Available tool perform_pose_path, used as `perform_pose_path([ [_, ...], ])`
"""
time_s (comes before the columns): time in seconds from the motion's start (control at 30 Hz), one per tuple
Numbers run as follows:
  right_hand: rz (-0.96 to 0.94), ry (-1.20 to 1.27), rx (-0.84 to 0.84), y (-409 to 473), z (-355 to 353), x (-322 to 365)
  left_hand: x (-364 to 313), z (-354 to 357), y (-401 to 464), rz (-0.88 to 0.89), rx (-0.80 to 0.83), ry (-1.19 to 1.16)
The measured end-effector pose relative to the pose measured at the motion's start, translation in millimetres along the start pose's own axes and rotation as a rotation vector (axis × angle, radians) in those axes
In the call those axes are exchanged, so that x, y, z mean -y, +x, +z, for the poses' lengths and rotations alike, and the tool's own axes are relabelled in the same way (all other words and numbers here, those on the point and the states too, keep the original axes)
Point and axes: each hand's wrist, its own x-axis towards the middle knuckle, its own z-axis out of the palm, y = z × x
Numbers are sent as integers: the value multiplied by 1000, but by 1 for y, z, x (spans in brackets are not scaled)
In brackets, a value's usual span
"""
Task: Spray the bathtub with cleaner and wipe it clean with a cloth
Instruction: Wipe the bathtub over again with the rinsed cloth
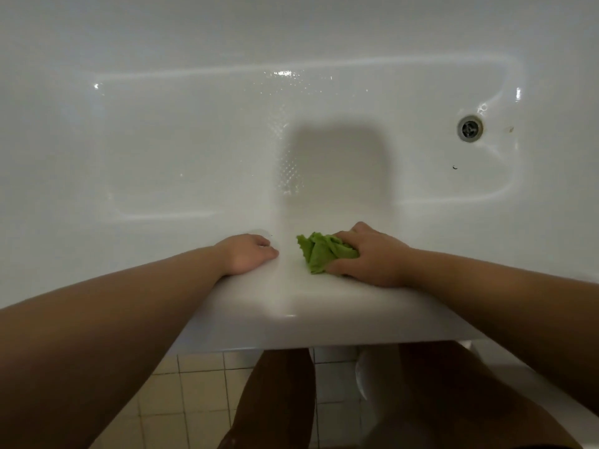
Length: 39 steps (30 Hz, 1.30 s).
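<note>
White glossy acrylic bathtub (pixel 194 140) fills the upper frame, its floor beaded with droplets near the centre, which suggests spraying is done; small dark specks right of the round metal drain (pixel 470 128) at upper right suggest wiping is unfinished. Bunched green cloth (pixel 319 252) lies on the near rim, lower centre, gripped by the right hand (pixel 372 257). Left hand (pixel 248 254) rests just beside it on the rim, loosely curled, holding nothing.

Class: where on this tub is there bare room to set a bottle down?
The tub floor left of the drain is bare. The near rim is crowded: left hand rests there, right hand grips the cloth.
</note>
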Motion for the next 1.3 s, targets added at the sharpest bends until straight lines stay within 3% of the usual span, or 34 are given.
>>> perform_pose_path([
  [0.13, -153, 75, 51, -37, -6, 7, 14, -6, -2, 32, 10, -8],
  [0.27, -35, 65, 59, -20, -15, -15, 32, -12, 0, 26, 8, -17],
  [0.43, 111, -30, 28, 41, 11, 20, 48, -16, 8, 20, -1, -16],
  [0.6, -53, 3, 59, 26, 23, 60, 57, -18, 22, 28, 2, 6],
  [0.73, -80, 94, 81, 0, 9, 36, 63, -19, 27, 34, 5, 14],
  [0.97, 167, 6, -20, 84, 25, 21, 70, -18, 44, 42, 3, 10],
  [1.1, 49, 15, 5, 88, 40, 51, 72, -18, 53, 61, 2, 18],
  [1.2, -19, 88, 66, 62, 30, 36, 75, -18, 61, 80, -2, 38],
  [1.3, 28, 85, 40, 72, 19, 6, 80, -17, 73, 78, -12, 46],
])
